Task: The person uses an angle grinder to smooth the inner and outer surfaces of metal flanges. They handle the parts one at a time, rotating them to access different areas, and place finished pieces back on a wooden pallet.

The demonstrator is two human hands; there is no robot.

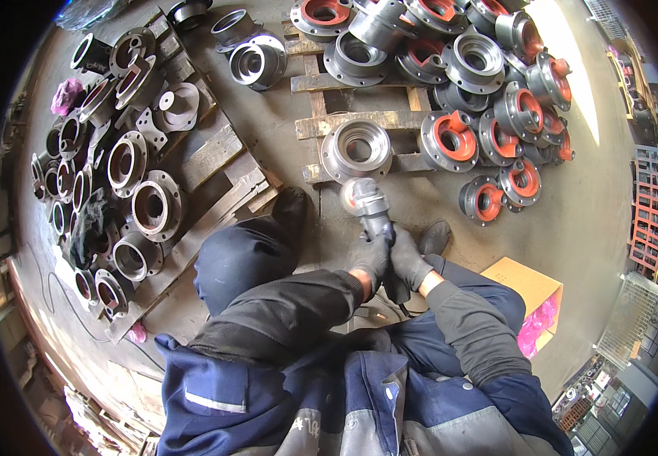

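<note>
Both my gloved hands grip an angle grinder (372, 212) in front of me. My left hand (371, 257) closes around the left side of its body, and my right hand (411, 257) holds the right side. The disc (350, 195) looks blurred at the grinder's head. Just beyond it, a bare metal flanged housing (357, 149) sits with its bore upward on the near end of a wooden pallet (357, 122). Whether the disc touches the flange's near rim, I cannot tell. The grinder's rear end and cord hang down between my forearms.
Several orange-painted flanged housings (450, 141) crowd the right pallet and the floor beside it. On the left, another pallet (209, 157) bears several rusty flanged castings (157, 206). A cardboard box (525, 285) with pink plastic stands by my right knee. Two housings (258, 61) rest between the pallets.
</note>
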